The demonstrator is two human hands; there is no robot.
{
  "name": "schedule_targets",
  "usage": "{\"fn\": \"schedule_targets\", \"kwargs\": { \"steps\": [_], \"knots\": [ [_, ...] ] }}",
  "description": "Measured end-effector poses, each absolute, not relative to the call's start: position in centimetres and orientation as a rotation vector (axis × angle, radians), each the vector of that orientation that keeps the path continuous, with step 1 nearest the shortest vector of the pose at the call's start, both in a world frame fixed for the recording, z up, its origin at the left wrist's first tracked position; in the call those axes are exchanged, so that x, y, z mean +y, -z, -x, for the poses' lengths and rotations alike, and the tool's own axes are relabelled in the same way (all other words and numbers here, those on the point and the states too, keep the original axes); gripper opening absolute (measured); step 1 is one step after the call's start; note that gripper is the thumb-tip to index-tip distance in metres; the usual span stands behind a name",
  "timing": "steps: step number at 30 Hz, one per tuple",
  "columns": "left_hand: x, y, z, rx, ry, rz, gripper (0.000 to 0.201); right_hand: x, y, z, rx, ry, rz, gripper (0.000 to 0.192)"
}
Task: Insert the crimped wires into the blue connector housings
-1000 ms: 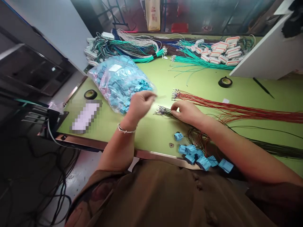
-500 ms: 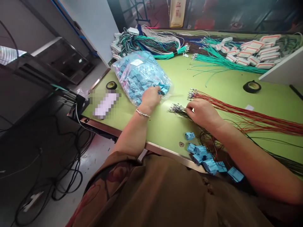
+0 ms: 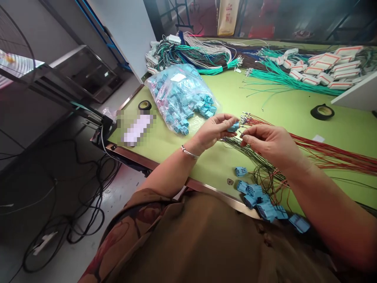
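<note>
Head view: the left hand [image 3: 212, 131] is raised over the green table [image 3: 282, 108], its fingers clamped on a small blue connector [image 3: 234, 126] held between thumb and fingertips. The right hand [image 3: 272, 143] is level with it and just beside it, thumb and forefinger pinched together on the tip of a thin dark wire [image 3: 242, 135]. The wire tip lies immediately to the right of the connector, almost touching it, and points leftward toward it; the wire's long axis runs from that tip back to the right and down, under the right palm, into the bundle of dark wires [image 3: 256, 159] lying on the table. Whether the tip has entered the connector cannot be told.

Behind the hands, a bundle of red wires [image 3: 324, 149] stretches to the right, its metal ends near the connector. To the left of the left hand sits a clear bag of blue connectors [image 3: 179, 94], near but apart from it. Between the two forearms, close to the near table edge [image 3: 165, 173], lies a loose cluster of blue connectors with wires [image 3: 259, 196]. Bare green surface shows under the hands and farther back, up to a black tape roll [image 3: 322, 111] and bundles of green wires [image 3: 279, 76].
</note>
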State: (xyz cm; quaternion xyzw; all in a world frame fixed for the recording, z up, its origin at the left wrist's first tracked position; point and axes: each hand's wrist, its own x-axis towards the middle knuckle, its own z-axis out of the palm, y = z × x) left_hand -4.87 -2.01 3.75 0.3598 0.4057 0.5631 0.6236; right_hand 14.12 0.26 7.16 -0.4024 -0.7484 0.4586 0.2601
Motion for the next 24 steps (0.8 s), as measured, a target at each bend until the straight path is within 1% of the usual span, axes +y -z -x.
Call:
{"fn": "schedule_targets", "kwargs": {
  "steps": [2,5,9,11,14,18,24],
  "knots": [
    [-1.9,-3.1,4.3,0.884,-1.330,-0.748,0.020,0.1,-6.7,-14.9,-1.923,-1.355,1.144,0.017],
    [-1.9,-2.7,3.8,0.825,-1.328,-0.671,0.017,0.4,-5.6,-16.1,-1.710,-1.480,1.186,0.020],
    [-2.1,-2.5,3.3,0.787,-1.273,-0.604,0.020,0.7,-4.1,-16.7,-1.522,-1.524,1.187,0.017],
    [-2.1,-2.2,3.0,0.783,-1.243,-0.595,0.018,0.8,-3.5,-16.6,-1.543,-1.466,1.203,0.015],
    [-2.0,-1.6,2.6,0.745,-1.223,-0.606,0.018,0.8,-3.2,-16.6,-1.657,-1.278,1.219,0.011],
    [-2.0,-1.2,2.4,0.749,-1.169,-0.616,0.027,0.6,-3.6,-16.5,-1.789,-1.048,1.189,0.011],
    [-1.6,-1.1,2.3,0.851,-1.128,-0.587,0.025,0.4,-3.6,-16.2,-1.862,-1.028,1.142,0.014]
  ]
}}
